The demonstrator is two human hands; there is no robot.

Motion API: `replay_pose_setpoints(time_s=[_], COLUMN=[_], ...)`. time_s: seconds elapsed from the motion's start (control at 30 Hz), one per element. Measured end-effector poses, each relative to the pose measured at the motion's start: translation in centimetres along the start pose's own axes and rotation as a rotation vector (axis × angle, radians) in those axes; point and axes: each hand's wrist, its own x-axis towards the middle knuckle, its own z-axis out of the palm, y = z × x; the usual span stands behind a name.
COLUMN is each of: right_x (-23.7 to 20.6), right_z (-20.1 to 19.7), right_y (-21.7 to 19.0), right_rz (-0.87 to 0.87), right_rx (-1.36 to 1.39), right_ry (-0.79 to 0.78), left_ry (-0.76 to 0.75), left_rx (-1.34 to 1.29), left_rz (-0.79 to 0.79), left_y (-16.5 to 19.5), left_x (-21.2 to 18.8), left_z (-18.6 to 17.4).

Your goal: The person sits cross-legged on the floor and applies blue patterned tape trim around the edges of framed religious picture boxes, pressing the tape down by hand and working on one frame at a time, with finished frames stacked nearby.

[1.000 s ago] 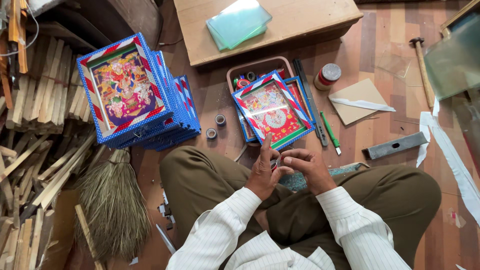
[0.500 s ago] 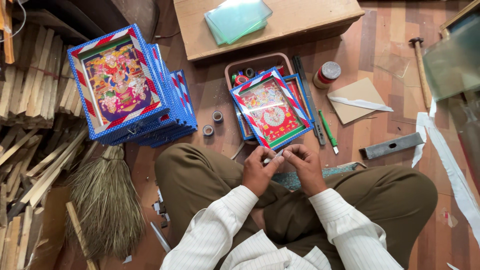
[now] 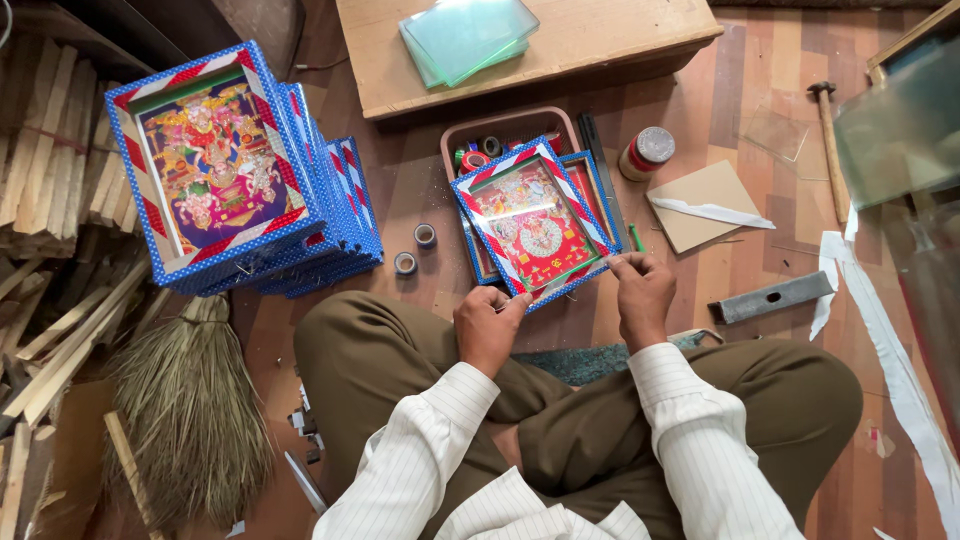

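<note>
A worn wooden floor (image 3: 430,190) serves as the workplace, with the person seated cross-legged on it. Just ahead of the knees lies a red picture in a blue, striped frame (image 3: 530,225), resting on another frame. The left hand (image 3: 488,325) pinches its near-left corner, and the right hand (image 3: 643,292) pinches the near-right edge, fingers closed on what looks like a strip of edging tape. Judging by this, the frame's near edge is being finished while its other sides look already bordered. To the left, a stack of finished frames (image 3: 235,170) suggests much work is done. Glass panes (image 3: 465,35) on a low wooden table (image 3: 600,45), tape rolls (image 3: 415,250) and a hammer (image 3: 828,140) lie around.
</note>
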Motion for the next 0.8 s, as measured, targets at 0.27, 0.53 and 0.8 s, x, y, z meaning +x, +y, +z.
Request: replay_pose_setpoints(time_s=[0.27, 0.53, 0.8], right_x=[-0.8, -1.3, -1.3], right_z=[0.3, 0.3, 0.3], right_y=[-0.6, -1.6, -1.0], right_rz=[-0.054, -0.093, -0.103], right_rx=[-0.091, -0.173, -0.187], right_ry=[0.044, 0.062, 0.068], left_ry=[0.021, -0.027, -0.029], left_rx=[-0.042, -0.124, -0.147], left_rz=[0.001, -0.003, -0.002], left_y=[0.3, 0.1, -0.1], left_x=[-0.4, -0.6, -0.6], left_z=[0.3, 0.4, 0.6])
